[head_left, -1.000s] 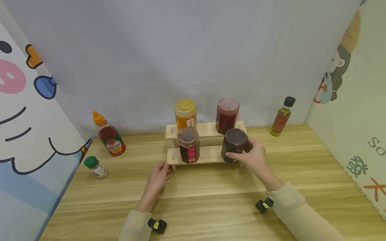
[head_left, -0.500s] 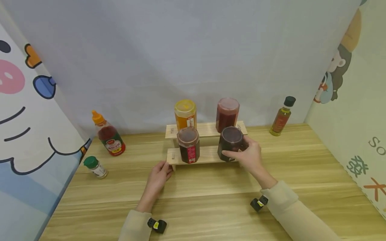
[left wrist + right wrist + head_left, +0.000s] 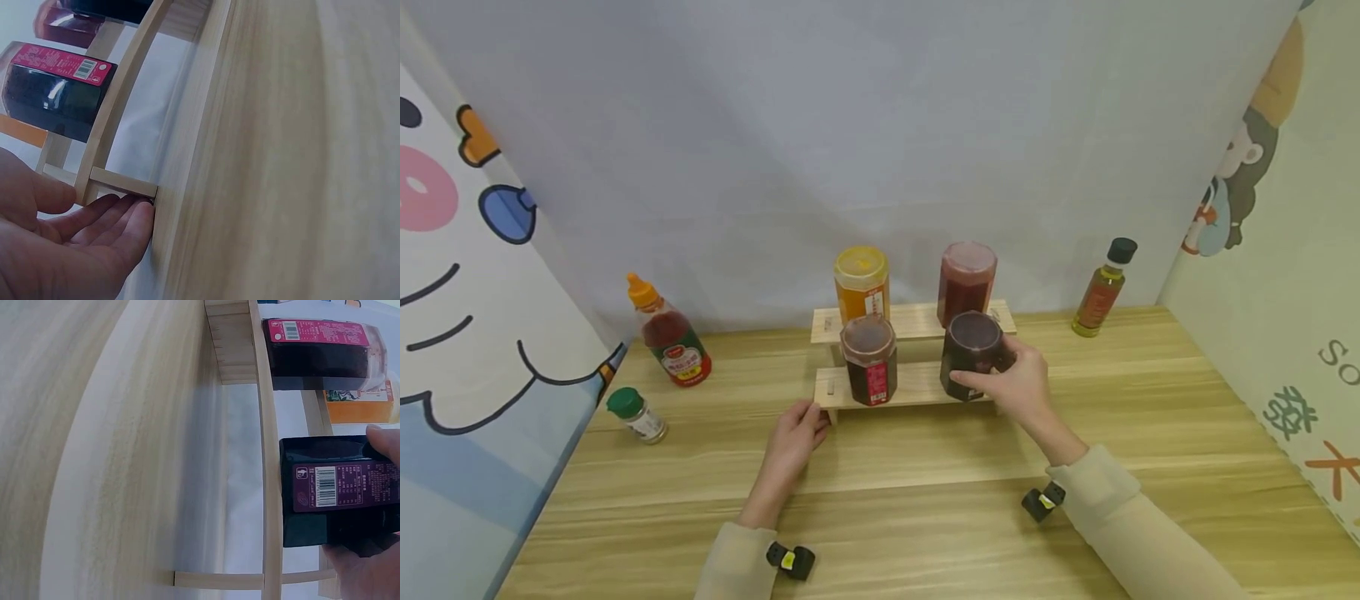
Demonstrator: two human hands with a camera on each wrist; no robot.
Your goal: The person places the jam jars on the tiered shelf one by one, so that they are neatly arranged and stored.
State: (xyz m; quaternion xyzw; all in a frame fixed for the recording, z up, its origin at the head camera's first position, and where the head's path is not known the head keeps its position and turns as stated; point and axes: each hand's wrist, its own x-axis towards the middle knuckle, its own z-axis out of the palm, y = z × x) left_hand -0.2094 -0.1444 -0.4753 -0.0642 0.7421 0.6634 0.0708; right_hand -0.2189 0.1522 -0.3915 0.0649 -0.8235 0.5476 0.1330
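Note:
A two-step wooden rack [image 3: 917,385] stands against the back wall. My right hand [image 3: 1025,387] grips a dark jar [image 3: 972,350], thumb in front, at the right end of the lower step. In the right wrist view its purple label [image 3: 347,485] shows, and its base is right at the shelf board. My left hand [image 3: 793,435] holds the rack's left end, thumb at the shelf edge and fingers by the leg [image 3: 125,182]. A dark jar with a pink label [image 3: 871,367] stands on the lower step's left. Behind are a yellow jar [image 3: 859,287] and a red jar [image 3: 966,287].
A sauce bottle with an orange tip [image 3: 673,337] and a green-capped shaker [image 3: 638,415] stand on the table [image 3: 910,533] to the left. An oil bottle [image 3: 1099,292] stands at the back right. Printed cloth walls border both sides.
My right hand has shifted the dark jar a little left and back along the lower step, then nearly stopped. The left hand has stayed at the rack's end.

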